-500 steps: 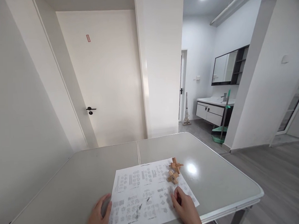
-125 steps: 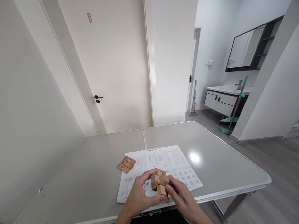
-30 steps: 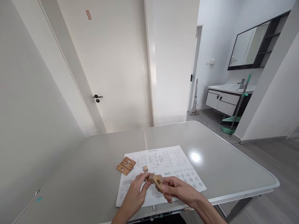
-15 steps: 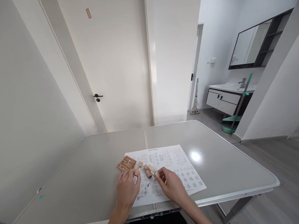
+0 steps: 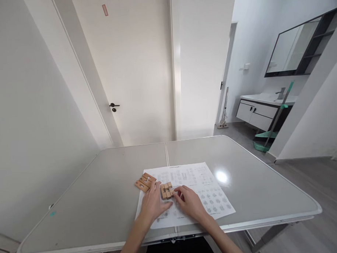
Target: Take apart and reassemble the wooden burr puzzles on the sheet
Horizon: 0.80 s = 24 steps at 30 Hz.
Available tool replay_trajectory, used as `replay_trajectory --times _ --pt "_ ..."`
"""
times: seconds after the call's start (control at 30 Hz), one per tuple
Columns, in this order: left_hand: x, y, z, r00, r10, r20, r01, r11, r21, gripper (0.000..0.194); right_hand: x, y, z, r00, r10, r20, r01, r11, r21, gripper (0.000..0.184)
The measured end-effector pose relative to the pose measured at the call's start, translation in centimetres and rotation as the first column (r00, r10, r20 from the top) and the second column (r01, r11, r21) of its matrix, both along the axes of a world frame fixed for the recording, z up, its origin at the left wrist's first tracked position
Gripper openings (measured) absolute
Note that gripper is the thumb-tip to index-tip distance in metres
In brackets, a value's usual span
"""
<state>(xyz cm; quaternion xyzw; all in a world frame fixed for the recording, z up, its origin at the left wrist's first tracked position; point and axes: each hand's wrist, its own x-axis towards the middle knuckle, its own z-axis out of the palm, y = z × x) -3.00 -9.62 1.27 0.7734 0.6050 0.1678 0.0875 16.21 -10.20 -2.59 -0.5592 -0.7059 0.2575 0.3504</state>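
Several light wooden puzzle pieces [image 5: 166,191] with notches sit side by side on the printed sheet [image 5: 185,216]. My left hand [image 5: 152,203] is at their left, with thumb and fingers spread apart and nothing held between them. From the right, my right hand [image 5: 191,204] pinches the rightmost wooden piece with thumb and fingertips; its fingers partly cover that piece. Darker flat wooden pieces [image 5: 145,182] with cut-out slots lie together beyond my left fingers, overlapping the sheet's left edge.
The grey folding table [image 5: 105,202] has a metal rim and a seam down its middle. A white door [image 5: 139,68] stands behind it. At the back right are a washbasin cabinet [image 5: 256,110], a mop [image 5: 224,111] and a green dustpan [image 5: 261,147].
The light pieces, apart and tilted in my fingers before, now stand together in a row. My left hand has let go of its piece and spread its fingers. The view has shifted slightly.
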Motion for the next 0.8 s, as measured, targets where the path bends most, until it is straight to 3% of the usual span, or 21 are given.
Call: replay_trajectory --times 0.1,0.23,0.37,0.63,0.8 --pt "0.1 1.7 0.2 0.992 -0.109 0.064 0.112 0.993 -0.044 0.082 1.1 -0.4 -0.8 0.995 0.02 -0.097 -0.018 1.0 0.022 0.025" --pt "0.4 3.0 0.2 0.971 -0.208 0.12 0.217 0.973 -0.073 0.056 1.7 -0.6 -1.5 0.982 0.029 -0.188 -0.023 0.999 0.036 0.026" --pt "-0.1 2.4 -0.2 0.973 -0.187 0.133 0.197 0.978 -0.061 0.049 1.6 -0.6 -1.9 0.97 0.029 -0.242 -0.02 0.999 0.04 0.027" --pt "0.3 2.5 -0.6 0.986 -0.133 0.098 0.14 0.988 -0.066 0.082 1.6 -0.7 -2.0 0.963 0.04 -0.268 -0.031 0.999 0.039 0.024" --pt "1.6 3.3 0.0 0.972 -0.206 0.118 0.214 0.975 -0.066 0.056 1.6 -0.9 -1.7 0.962 0.048 -0.268 -0.039 0.998 0.041 0.022"
